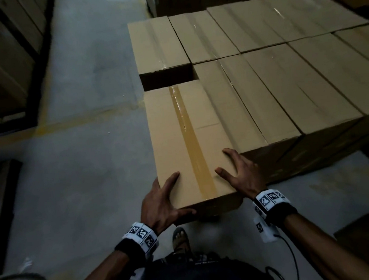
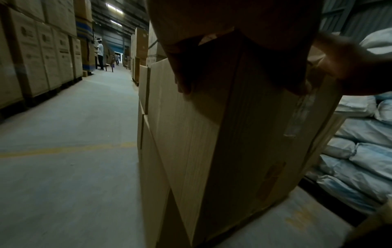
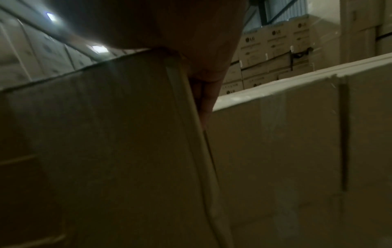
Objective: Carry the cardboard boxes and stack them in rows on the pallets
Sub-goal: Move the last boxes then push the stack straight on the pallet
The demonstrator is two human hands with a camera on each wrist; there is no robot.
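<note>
Both hands, left hand (image 1: 160, 200) and right hand (image 1: 241, 172), are gripping the taped box (image 1: 188, 139), fingers spread and curled over its near corners, box lying at six o'clock of the stacked boxes (image 1: 285, 65).

The box (image 1: 186, 144) was plain tan cardboard, with a glossy amber-brown tape (image 1: 192, 143) strip along the middle of its top. The stack (image 1: 286, 79) right of the box was the same tan, with clear shiny tape. The floor (image 1: 84, 150) left of the box was grey, crossed by a faded yellow line (image 1: 63, 125). Both wristbands (image 1: 141, 233) were black with white, black-checkered marker squares.
</note>
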